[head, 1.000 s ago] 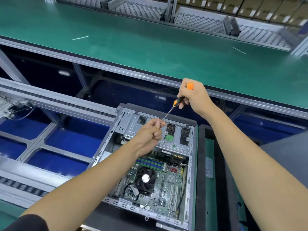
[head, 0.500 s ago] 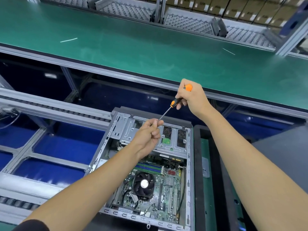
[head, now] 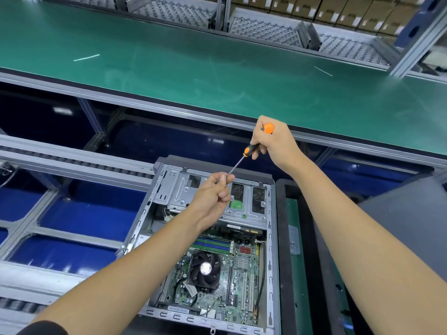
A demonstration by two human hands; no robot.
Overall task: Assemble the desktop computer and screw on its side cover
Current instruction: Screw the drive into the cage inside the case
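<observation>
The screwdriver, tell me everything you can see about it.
The screwdriver has an orange and black handle, likely plastic, and a thin bare metal shaft. It slants down from upper right to lower left above the open computer case. The right hand grips the handle; the left hand pinches the shaft's lower end, hiding the tip.

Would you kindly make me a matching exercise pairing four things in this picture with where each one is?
Things:
1. screwdriver
2. CPU fan
3. open computer case
4. green conveyor belt

Places:
A. beyond the hands, across the top
B. handle held in the right hand, tip at the left hand
C. lying beneath both forearms
D. on the motherboard

Pairs: 1-B, 2-D, 3-C, 4-A
</observation>
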